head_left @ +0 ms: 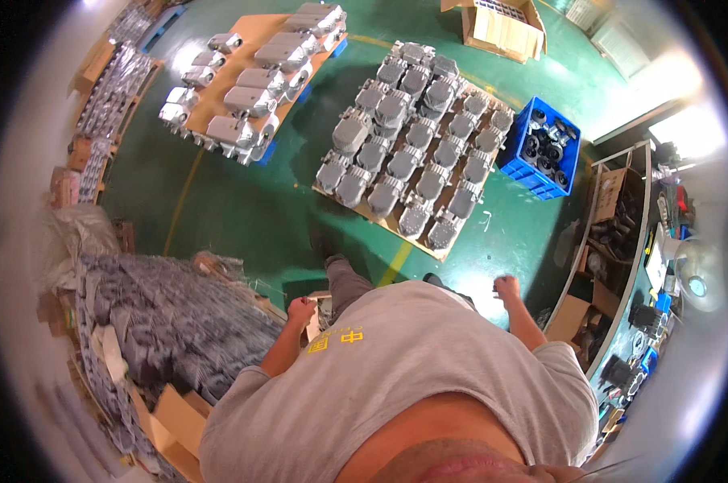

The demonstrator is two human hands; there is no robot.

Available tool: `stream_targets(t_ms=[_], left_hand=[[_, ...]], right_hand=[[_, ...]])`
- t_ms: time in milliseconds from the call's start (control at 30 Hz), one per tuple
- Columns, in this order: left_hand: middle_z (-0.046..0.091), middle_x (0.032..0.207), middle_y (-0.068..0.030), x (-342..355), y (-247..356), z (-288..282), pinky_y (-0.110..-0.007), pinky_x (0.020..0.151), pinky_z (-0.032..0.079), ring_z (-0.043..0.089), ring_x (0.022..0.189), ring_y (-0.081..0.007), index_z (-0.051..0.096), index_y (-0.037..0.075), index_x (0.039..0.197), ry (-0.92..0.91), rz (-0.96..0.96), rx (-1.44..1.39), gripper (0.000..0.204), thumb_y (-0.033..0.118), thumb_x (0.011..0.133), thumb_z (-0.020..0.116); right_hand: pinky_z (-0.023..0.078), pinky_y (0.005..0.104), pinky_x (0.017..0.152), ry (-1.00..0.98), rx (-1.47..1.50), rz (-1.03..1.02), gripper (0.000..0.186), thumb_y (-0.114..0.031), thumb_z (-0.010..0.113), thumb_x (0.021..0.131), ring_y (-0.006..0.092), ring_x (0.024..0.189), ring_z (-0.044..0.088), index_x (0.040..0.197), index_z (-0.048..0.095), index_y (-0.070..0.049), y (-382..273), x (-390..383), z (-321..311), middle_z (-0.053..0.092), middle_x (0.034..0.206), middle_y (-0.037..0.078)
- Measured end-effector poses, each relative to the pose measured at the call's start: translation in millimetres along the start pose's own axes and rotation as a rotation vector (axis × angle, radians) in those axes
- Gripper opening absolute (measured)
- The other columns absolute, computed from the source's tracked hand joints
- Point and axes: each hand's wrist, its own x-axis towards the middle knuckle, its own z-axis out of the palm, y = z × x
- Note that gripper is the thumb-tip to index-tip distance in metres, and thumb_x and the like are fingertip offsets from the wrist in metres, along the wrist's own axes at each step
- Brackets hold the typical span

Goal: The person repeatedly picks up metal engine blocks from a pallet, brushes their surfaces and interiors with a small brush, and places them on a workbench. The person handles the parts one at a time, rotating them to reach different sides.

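My left hand [302,309] hangs low beside my left leg, its fingers curled in. Close to it is a pale box-like thing [324,306], partly hidden by my body; I cannot tell whether the hand touches it. Out to the other side, over the green floor, my right hand [506,286] is closed too. Whatever either hand may hold is hidden or too small to name. Ahead of my feet, a pallet [443,253] carries rows of grey metal housings [403,163], stacked higher at the far left.
Larger silver castings [255,90] stand on a brown-topped pallet [247,32] at the far left. A blue crate [548,187] holds black parts. Shelving and a cluttered workbench [622,322] line the right. Grey wrapped stacks [163,306] and an open carton [179,423] lie left.
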Motion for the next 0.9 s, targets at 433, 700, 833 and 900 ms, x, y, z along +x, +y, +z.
stream_targets(t_ms=[433,700,833,900], left_hand=[[0.063,0.071,-0.0034,282.8,113.9,-298.4,-0.03,0.046,0.046,0.055,0.052,-0.0141,0.062,0.008,0.091,0.142,0.224,-0.293,0.024,0.03,0.098,0.066],[0.059,0.065,-0.0064,257.5,73.9,-322.5,-0.034,0.048,0.042,0.055,0.052,-0.0157,0.058,0.005,0.078,0.143,0.129,-0.216,0.035,0.031,0.101,0.06],[0.049,0.061,0.0005,189.2,68.1,-270.7,-0.031,0.048,0.04,0.048,0.052,-0.0116,0.049,0.008,0.076,0.122,0.056,-0.327,0.036,0.028,0.104,0.058],[0.055,0.066,0.0,163.2,68.1,-254.6,-0.03,0.048,0.041,0.049,0.054,-0.0099,0.054,0.007,0.079,0.045,-0.099,-0.393,0.033,0.028,0.103,0.06]], right_hand=[[0.062,0.0385,0.066,0.063,-0.393,0.111,0.057,-0.045,0.08,0.076,0.0275,0.059,0.072,0.099,0.075,0.006,-160.9,-128.4,213.8,0.073,0.074,0.017],[0.051,0.0443,0.103,0.051,-0.369,-0.088,0.094,-0.054,0.089,0.067,0.0377,0.122,0.063,0.135,0.059,0.003,-330.3,9.8,375.7,0.066,0.13,0.026],[0.045,0.0441,0.112,-0.017,-0.258,-0.026,0.121,-0.061,0.089,0.061,0.0397,0.136,0.053,0.149,0.041,0.006,-437.1,112.5,468.6,0.054,0.145,0.029],[0.045,0.0452,0.113,0.097,-0.199,-0.091,0.137,-0.064,0.092,0.057,0.0424,0.136,0.052,0.155,0.027,0.007,-462.1,179.9,517.9,0.051,0.147,0.031]])
